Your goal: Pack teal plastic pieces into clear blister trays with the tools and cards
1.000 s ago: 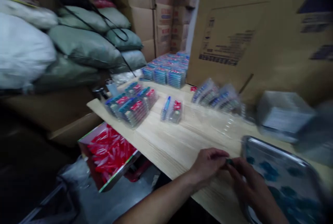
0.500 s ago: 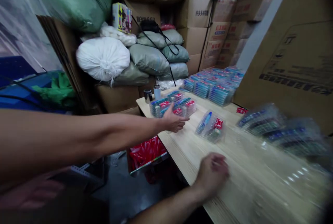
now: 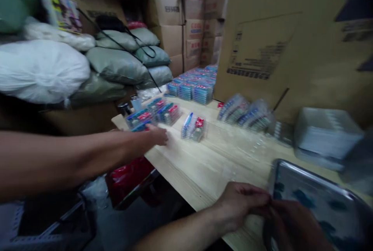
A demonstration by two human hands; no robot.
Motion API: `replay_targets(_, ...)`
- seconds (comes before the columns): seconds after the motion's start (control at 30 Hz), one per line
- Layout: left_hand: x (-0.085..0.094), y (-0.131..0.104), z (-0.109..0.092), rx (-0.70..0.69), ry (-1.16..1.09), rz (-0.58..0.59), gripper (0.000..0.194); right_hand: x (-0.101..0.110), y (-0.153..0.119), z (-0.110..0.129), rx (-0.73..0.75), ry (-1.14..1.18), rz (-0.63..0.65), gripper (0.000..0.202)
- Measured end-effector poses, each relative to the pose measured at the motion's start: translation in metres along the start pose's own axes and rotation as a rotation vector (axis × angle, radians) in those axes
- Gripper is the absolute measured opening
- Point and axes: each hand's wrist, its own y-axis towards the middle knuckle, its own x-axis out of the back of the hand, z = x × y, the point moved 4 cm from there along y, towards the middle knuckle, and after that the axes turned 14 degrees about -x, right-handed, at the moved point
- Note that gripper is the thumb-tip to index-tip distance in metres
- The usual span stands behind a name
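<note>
Brings left hand [image 3: 240, 206] and right hand [image 3: 294, 220] together at tray [image 3: 319, 189], fingertips meeting; cannot tell whether grasping anything. Holds blue-green pieces [image 3: 336, 204] in tray, on the right of table [image 3: 204, 163]. Beyond, shows 2 fanned stacks [image 3: 233, 109]. Farther left, reaches co-worker's hand [image 3: 157, 135] beside packs [image 3: 169, 114], grip unclear.

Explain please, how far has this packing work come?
Looks done: the filled packs stacked at the table's far end. In hand: the left hand and right hand meet beside the metal tray; whatever they hold is hidden. Apparently left: blue-green pieces in that tray. Another person's hand is at the nearer packs; whether those are finished, I cannot tell.
</note>
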Motion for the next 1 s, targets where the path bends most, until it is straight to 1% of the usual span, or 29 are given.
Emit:
replay_targets(0.03, -0.003, 0.002, 0.000, 0.044, -0.027, 0.029, 0.059, 0.005, -0.001, 0.005, -0.030, -0.017, -0.031, 0.009)
replay_targets(0.1, -0.001, 0.008, -0.007, 0.090, 0.010, 0.079, 0.055, 0.013, -0.001, 0.017, -0.057, -0.025, -0.034, 0.010)
replay_targets(0.17, 0.010, 0.021, -0.024, 0.054, 0.115, 0.100, 0.049, 0.017, 0.001, 0.022, -0.081, -0.002, 0.047, 0.022)
replay_targets(0.2, 0.020, 0.031, -0.036, -0.008, 0.167, 0.061, 0.046, 0.019, 0.002, 0.019, -0.115, 0.010, 0.094, 0.029)
replay_targets(0.27, 0.045, 0.054, -0.065, -0.197, 0.293, -0.078, 0.042, 0.028, 0.004, 0.007, -0.206, 0.006, 0.078, 0.033)
replay_targets(0.3, 0.056, 0.064, -0.079, -0.278, 0.368, -0.107, 0.042, 0.033, 0.003, -0.002, -0.256, -0.008, 0.051, 0.032)
replay_targets(0.37, 0.075, 0.081, -0.100, -0.369, 0.544, -0.109, 0.039, 0.042, -0.001, -0.020, -0.339, -0.041, -0.008, 0.026)
replay_targets(0.43, 0.086, 0.093, -0.109, -0.408, 0.727, -0.024, 0.033, 0.043, -0.007, -0.033, -0.376, -0.056, -0.036, 0.024)
replay_targets(0.5, 0.089, 0.102, -0.109, -0.465, 0.898, 0.087, 0.026, 0.039, -0.012, -0.039, -0.377, -0.061, -0.043, 0.023)
replay_targets(0.6, 0.083, 0.112, -0.098, -0.549, 1.079, 0.200, 0.019, 0.027, -0.016, -0.039, -0.376, -0.059, -0.042, 0.024)
replay_targets(0.67, 0.075, 0.119, -0.088, -0.586, 1.156, 0.279, 0.015, 0.020, -0.018, -0.037, -0.378, -0.061, -0.045, 0.025)
replay_targets(0.73, 0.065, 0.122, -0.078, -0.652, 1.219, 0.396, 0.012, 0.016, -0.019, -0.034, -0.377, -0.067, -0.046, 0.025)
replay_targets(0.8, 0.057, 0.125, -0.068, -0.727, 1.264, 0.511, 0.013, 0.013, -0.019, -0.033, -0.379, -0.077, -0.041, 0.025)
replay_targets(0.87, 0.052, 0.126, -0.061, -0.767, 1.294, 0.598, 0.016, 0.011, -0.019, -0.033, -0.380, -0.077, -0.035, 0.026)
replay_targets(0.93, 0.052, 0.128, -0.058, -0.783, 1.301, 0.615, 0.017, 0.010, -0.019, -0.032, -0.377, -0.071, -0.034, 0.026)
replay_targets(1.0, 0.055, 0.130, -0.060, -0.774, 1.280, 0.552, 0.019, 0.010, -0.018, -0.032, -0.379, -0.065, -0.035, 0.026)
